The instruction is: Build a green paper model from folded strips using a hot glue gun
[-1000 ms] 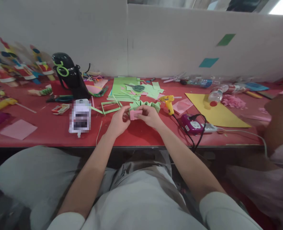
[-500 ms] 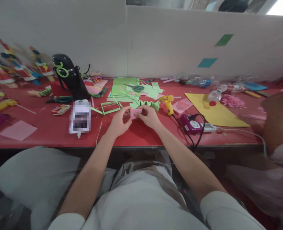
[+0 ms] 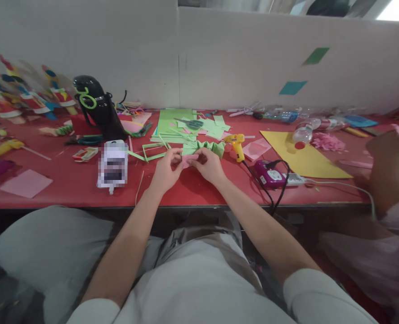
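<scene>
Between my two hands is a small folded piece of pink paper (image 3: 186,160), held above the red table. My left hand (image 3: 167,171) pinches its left end between thumb and fingers. At the right end, my right hand (image 3: 210,167) grips it the same way. Just behind my fingers lies a pleated strip of green paper (image 3: 214,148), partly hidden by my right hand. Left of it rests a frame of thin green paper strips (image 3: 154,152). A yellow glue gun (image 3: 237,146) lies to the right of my right hand.
Green paper sheets (image 3: 172,120) and scissors (image 3: 193,123) lie at the back. A black bottle (image 3: 100,108) and a phone (image 3: 113,165) are at left. To the right are a purple box (image 3: 269,174) with cords, yellow sheet (image 3: 307,157), plastic bottles (image 3: 302,134) and another person's arm (image 3: 390,168).
My left hand has shifted slightly left and its fingers have moved along the pink paper, which now looks flatter and narrower. My right hand keeps its place.
</scene>
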The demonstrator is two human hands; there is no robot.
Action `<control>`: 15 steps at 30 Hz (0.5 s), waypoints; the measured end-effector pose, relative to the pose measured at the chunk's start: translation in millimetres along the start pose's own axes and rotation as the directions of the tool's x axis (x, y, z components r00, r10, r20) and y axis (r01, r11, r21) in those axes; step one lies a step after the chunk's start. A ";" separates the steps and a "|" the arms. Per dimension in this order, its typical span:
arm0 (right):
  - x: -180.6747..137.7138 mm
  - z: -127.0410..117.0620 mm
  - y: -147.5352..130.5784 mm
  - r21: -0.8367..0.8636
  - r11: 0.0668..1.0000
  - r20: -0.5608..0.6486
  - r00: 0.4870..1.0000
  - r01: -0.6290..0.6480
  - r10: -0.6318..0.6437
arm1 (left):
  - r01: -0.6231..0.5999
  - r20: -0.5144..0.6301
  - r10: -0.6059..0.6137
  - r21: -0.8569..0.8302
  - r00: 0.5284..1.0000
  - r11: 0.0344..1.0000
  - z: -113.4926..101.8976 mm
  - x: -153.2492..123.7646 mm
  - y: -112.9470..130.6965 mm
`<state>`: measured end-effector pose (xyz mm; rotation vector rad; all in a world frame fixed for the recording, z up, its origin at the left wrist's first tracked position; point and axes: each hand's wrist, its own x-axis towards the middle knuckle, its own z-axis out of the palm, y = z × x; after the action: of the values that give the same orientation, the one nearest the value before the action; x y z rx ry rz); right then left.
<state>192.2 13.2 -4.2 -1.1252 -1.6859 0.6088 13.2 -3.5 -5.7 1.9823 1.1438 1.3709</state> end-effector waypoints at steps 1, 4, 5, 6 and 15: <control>-0.6 0.5 0.4 -0.012 1.000 -0.017 1.000 0.004 -0.004 | -0.002 -0.005 0.002 0.000 1.000 1.000 0.0 -0.1 0.3; -1.2 -0.3 0.3 -0.070 0.994 -0.050 0.995 0.081 -0.084 | 0.016 -0.018 -0.016 0.005 1.000 1.000 0.0 -0.3 1.3; -0.6 -1.6 -1.0 -0.110 0.984 -0.036 0.989 0.140 -0.145 | 0.028 -0.017 -0.028 0.005 0.999 1.000 0.0 -0.4 1.6; 0.8 -3.3 -3.1 -0.162 0.963 -0.003 0.976 0.216 -0.219 | 0.040 -0.016 -0.040 0.004 0.999 0.999 0.0 -0.4 1.9; 33.1 -18.2 -29.7 -0.331 0.749 0.449 0.794 0.575 -0.411 | 0.087 -0.054 -0.093 -0.101 0.994 0.991 1.1 0.0 0.3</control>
<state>194.1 27.5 41.6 -0.8240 -2.4214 0.0526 14.3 -3.6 -5.9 1.8106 1.1547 1.4194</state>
